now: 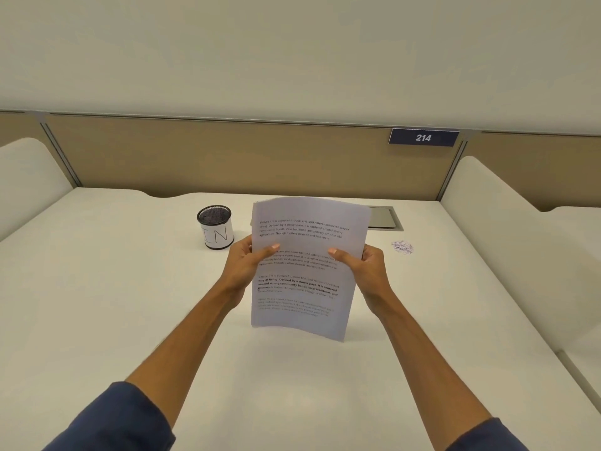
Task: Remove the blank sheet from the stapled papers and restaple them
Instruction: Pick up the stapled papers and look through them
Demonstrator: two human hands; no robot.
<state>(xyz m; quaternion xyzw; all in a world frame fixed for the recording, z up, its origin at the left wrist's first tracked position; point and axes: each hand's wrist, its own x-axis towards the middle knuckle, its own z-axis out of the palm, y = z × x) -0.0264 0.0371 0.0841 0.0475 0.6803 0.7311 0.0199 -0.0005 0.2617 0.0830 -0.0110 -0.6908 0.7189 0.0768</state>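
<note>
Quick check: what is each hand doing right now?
Left hand: grips the left edge of the papers.
Right hand: grips the papers' right edge.

Fingers of both hands hidden behind the upright white printed sheets (305,265); only thumbs showing in front. Grey recessed desk hatch (385,218) partly covered behind those sheets' right edge. Small crumpled speckled scrap (402,247) right of the sheets too small to identify. Dark blue sleeves (123,421) cut off at bottom edge.
</note>
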